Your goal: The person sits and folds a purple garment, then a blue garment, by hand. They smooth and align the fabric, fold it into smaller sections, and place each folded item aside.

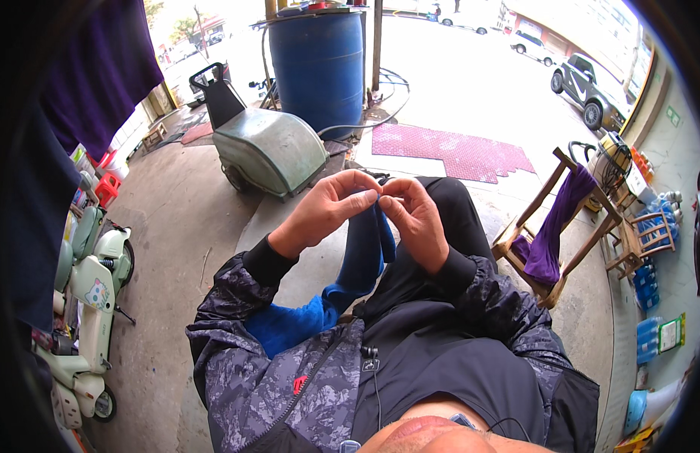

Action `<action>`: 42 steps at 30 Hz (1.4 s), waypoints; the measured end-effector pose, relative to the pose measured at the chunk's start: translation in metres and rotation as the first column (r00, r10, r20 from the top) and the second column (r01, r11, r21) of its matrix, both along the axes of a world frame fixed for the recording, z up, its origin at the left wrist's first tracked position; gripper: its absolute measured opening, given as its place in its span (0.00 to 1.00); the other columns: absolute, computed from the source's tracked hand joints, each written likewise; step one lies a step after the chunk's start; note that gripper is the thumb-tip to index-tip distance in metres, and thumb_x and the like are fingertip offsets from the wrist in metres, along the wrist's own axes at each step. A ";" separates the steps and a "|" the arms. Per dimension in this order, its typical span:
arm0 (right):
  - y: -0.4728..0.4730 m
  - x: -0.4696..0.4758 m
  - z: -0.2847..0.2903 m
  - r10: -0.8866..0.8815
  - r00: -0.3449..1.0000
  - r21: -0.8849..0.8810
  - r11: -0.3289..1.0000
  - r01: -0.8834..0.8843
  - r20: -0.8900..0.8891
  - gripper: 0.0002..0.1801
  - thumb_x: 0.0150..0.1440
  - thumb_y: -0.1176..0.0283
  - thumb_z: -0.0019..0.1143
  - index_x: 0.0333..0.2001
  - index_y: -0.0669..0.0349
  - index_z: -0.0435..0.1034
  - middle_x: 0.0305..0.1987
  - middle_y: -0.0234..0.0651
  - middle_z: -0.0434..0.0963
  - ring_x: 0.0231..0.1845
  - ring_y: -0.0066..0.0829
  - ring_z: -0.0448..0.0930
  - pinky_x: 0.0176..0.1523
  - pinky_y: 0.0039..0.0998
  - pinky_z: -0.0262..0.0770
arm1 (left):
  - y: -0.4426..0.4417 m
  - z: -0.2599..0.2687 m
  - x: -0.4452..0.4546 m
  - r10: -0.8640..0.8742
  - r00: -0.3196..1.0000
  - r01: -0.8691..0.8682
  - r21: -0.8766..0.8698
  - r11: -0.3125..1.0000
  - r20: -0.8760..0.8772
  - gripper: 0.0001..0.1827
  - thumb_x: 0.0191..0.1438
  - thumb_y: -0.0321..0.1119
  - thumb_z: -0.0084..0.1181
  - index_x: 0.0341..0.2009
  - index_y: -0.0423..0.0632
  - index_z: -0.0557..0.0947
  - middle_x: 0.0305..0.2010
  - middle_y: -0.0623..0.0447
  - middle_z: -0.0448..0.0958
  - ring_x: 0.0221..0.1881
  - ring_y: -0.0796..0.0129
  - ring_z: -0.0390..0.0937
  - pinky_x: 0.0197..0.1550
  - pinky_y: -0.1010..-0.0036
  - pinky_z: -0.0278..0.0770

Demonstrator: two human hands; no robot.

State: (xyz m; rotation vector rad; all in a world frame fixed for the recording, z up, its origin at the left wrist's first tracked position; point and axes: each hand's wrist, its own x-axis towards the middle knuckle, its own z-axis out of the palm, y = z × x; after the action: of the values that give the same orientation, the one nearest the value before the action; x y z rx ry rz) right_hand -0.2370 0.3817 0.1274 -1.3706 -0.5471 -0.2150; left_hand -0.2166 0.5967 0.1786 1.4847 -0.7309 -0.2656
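Note:
A strip of blue towel-like cloth (358, 260) hangs down from between my hands, and its lower end lies bunched over my lap. My left hand (333, 206) pinches the top edge of the cloth between thumb and forefinger. Fingertip to fingertip with it, my right hand (413, 218) also grips that edge, with its other fingers curled. The fingers cover the pinched spot, so anything small held there is hidden. Under my hands are my knees in black trousers (452, 209).
A grey-green wheeled machine (276, 147) stands ahead, before a large blue barrel (316, 68) and a hose. To the right is a wooden chair (599, 198) draped with purple cloth (559, 226). A pale green scooter (95, 289) is parked at left, below hanging dark cloths (95, 73).

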 end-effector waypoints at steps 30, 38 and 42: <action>-0.010 0.010 0.000 0.326 0.933 0.075 0.945 -0.318 -0.155 0.11 0.64 0.78 0.69 0.47 0.60 0.73 0.49 0.27 0.78 0.50 0.15 0.77 0.57 0.22 0.74 | 0.000 0.010 -0.008 0.082 0.966 -0.121 0.152 0.981 0.245 0.06 0.67 0.29 0.64 0.46 0.42 0.82 0.40 0.59 0.82 0.44 0.80 0.78 0.49 0.80 0.77; -0.012 0.010 0.004 0.325 0.922 -0.002 0.943 -0.333 -0.212 0.10 0.64 0.77 0.68 0.48 0.60 0.74 0.47 0.26 0.78 0.49 0.16 0.78 0.57 0.22 0.74 | 0.002 0.009 -0.007 0.067 0.972 -0.112 0.190 0.975 0.225 0.06 0.67 0.27 0.63 0.47 0.41 0.82 0.41 0.59 0.81 0.44 0.80 0.77 0.50 0.80 0.77; -0.012 0.010 0.004 0.355 0.890 -0.085 0.916 -0.392 -0.288 0.12 0.63 0.72 0.71 0.46 0.61 0.74 0.42 0.23 0.76 0.44 0.13 0.75 0.50 0.20 0.73 | 0.001 0.008 -0.007 0.052 0.979 -0.086 0.169 0.982 0.199 0.08 0.67 0.27 0.64 0.48 0.40 0.83 0.42 0.58 0.82 0.46 0.79 0.78 0.50 0.79 0.78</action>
State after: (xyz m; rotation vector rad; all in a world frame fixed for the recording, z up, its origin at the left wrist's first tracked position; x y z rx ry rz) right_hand -0.2274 0.3695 0.1310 -1.3735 -0.5959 0.3270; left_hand -0.2240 0.5975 0.1870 1.7188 -0.8261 -0.1353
